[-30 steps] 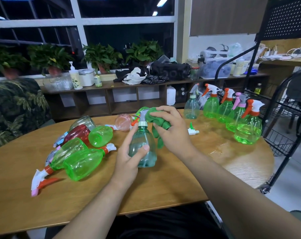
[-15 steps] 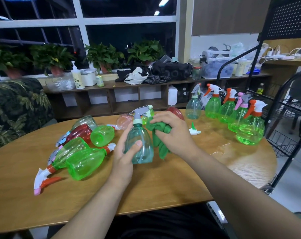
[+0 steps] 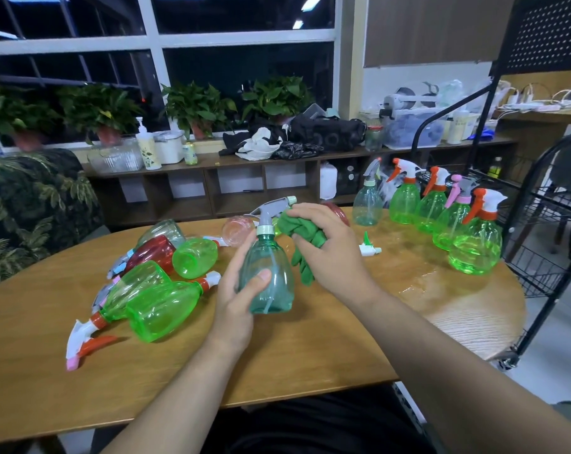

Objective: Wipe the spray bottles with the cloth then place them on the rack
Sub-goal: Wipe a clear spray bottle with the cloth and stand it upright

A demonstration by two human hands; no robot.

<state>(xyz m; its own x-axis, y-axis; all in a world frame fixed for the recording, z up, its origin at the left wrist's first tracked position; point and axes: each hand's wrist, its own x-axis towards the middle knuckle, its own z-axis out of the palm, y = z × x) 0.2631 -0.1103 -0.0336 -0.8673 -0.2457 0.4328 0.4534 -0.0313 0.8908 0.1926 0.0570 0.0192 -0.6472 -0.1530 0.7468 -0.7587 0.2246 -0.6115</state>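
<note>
In the head view, the left hand (image 3: 236, 303) gripped the teal spray bottle (image 3: 272, 290) roughly upright, thumb curled across its front. Just to its right, the right hand (image 3: 333, 257) clutched the bunched green cloth (image 3: 300, 229) beside the bottle's neck.

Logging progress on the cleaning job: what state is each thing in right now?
Teal bottle: upright, gripped by left hand, sprayer on.
Green cloth: bunched in right hand, beside the bottle's neck.
Bottles at left: lying on their sides.
Five bottles at right: standing on the table.
Loose spray head: lying on table.
</note>
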